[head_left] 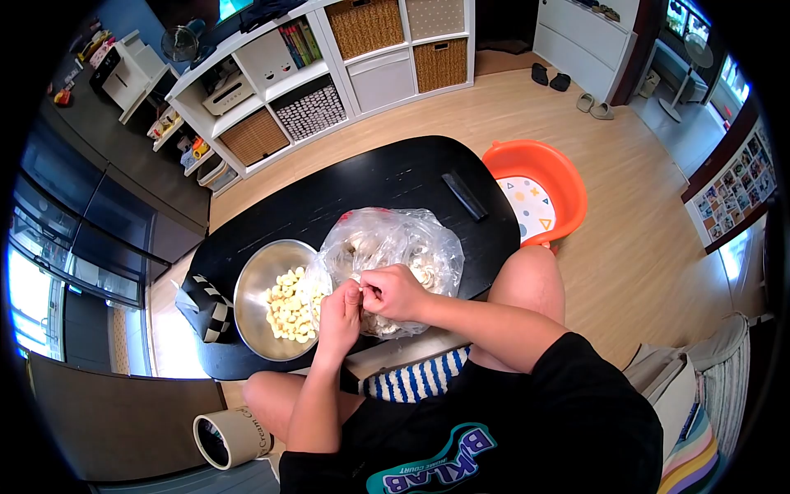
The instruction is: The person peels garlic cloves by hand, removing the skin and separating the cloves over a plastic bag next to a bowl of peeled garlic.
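My left hand [337, 317] and my right hand [393, 293] meet over the front of a clear plastic bag [444, 239]. Fingers of both are closed in a pinch around a small pale piece, mostly hidden, that looks like a garlic clove [360, 285]. Inside the bag lie whitish garlic bulbs and skins [425, 270]. Just left of my left hand, a wide metal bowl [253, 309] holds many peeled garlic cloves [288, 306]. The bag's edge overlaps the bowl's right rim.
The black low table [370, 169] carries a dark, long narrow object [465, 196] at right and a checkered pouch [216, 319] at left. An orange tub [568, 193] stands beside the table. White shelves [350, 99] line the back. A cream cylinder [239, 436] lies at lower left.
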Demonstrator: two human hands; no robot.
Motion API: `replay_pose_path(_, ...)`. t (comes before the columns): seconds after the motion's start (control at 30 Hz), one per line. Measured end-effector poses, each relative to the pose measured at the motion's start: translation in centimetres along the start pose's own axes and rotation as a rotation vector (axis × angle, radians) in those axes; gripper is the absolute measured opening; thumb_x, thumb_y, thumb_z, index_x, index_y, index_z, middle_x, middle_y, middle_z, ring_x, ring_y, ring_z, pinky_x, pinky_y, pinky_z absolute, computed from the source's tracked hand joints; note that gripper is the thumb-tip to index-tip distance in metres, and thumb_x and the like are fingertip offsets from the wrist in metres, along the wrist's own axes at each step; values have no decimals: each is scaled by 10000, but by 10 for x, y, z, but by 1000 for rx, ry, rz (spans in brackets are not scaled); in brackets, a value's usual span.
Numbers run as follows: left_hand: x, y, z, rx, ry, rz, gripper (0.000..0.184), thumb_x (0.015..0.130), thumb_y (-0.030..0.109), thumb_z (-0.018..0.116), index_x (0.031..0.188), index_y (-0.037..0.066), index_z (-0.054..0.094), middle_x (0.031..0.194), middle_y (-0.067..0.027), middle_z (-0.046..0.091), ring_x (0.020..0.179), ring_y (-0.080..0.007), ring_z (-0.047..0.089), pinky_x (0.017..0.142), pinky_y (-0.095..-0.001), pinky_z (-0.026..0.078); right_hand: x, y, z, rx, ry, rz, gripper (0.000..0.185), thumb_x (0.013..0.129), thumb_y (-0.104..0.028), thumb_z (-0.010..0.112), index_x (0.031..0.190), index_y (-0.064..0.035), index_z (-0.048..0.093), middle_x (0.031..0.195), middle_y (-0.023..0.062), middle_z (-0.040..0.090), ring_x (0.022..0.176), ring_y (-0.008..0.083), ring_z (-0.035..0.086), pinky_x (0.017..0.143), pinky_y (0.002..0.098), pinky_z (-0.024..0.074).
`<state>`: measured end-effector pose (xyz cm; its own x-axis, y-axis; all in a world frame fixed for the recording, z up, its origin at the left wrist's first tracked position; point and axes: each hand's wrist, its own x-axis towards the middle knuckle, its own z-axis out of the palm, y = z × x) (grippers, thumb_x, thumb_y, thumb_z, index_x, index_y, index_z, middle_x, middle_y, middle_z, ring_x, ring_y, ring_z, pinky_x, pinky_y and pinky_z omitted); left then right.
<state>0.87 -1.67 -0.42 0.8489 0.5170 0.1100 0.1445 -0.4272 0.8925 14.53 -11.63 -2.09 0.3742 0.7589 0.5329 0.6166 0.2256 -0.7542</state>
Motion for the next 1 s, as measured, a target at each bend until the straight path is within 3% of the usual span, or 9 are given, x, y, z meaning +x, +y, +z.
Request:
replay_pose_path(0.37,1,-8,-5,-24,9,-5,465,1102,339,412,792,19,548,577,-37,502,528,-125,455,511,-308,388,3,-6,-9,-95,-87,-96,192,918,-212,593,832,-45,556,756,147,612,740,375,627,653,458,493)
replay_pose_path(0.67,1,-11,-6,27,0,5,480,1101,357,405,801,16,559,585,-44,502,535,-137,459,516,-319,392,2,-3,-8,-63,-138,-107,146,918,-186,576,899,-42,557,818,157,645,796,392,643,683,484,504)
replay_pose_path(1.0,0,-10,-6,-140,-49,-78,500,1103,392,389,780,42,541,609,6,503,547,-95,450,517,-280,387,0,8,4,21,-77,-100,123,900,-158,586,888,-38,562,752,185,650,708,409,646,619,492,504)
